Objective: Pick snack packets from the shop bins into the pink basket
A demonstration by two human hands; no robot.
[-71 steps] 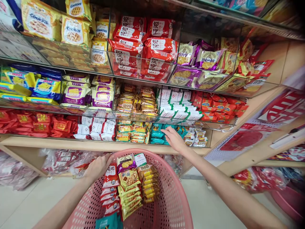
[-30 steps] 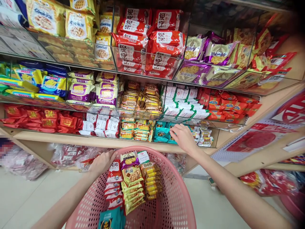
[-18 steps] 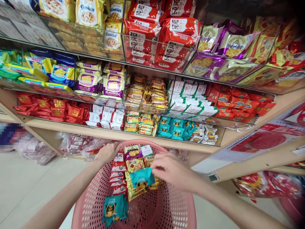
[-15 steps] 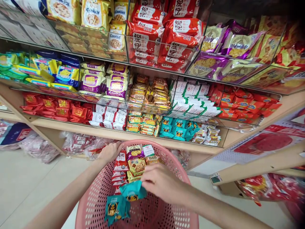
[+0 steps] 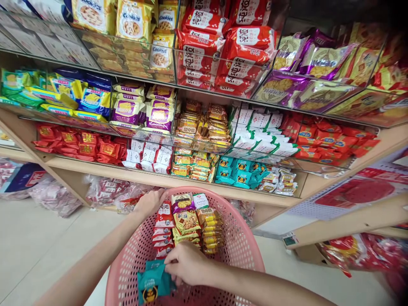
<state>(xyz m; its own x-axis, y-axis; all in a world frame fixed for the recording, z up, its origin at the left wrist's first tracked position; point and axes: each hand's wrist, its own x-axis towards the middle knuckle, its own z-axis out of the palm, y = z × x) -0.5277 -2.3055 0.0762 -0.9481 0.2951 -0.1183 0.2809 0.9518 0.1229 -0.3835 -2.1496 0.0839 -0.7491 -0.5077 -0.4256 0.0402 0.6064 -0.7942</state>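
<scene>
A pink perforated plastic basket [image 5: 237,221] stands below the shelves. My left hand [image 5: 150,205] is closed over its far left rim. Inside the basket, my right hand [image 5: 186,262] pinches the edge of a teal snack packet [image 5: 152,284], at the left side; another teal packet lies against it, partly hidden. Above my right hand are a stack of red biscuit packets [image 5: 164,216], a purple biscuit packet [image 5: 182,203], a yellow packet [image 5: 185,222], a white-and-green packet [image 5: 200,200] and a stack of brown-gold packets [image 5: 212,231].
Shelves with clear fronts hold cookie packs [image 5: 132,23], red packs [image 5: 248,57], purple packs [image 5: 126,110] and teal packets [image 5: 244,172]. The wooden shelf edge [image 5: 191,185] runs just behind the basket. Plastic bags [image 5: 54,195] lie at floor level on the left.
My right hand has moved left and down with the teal packet, beside the other teal one. The brown-gold stack is now uncovered. My left hand stays on the rim.
</scene>
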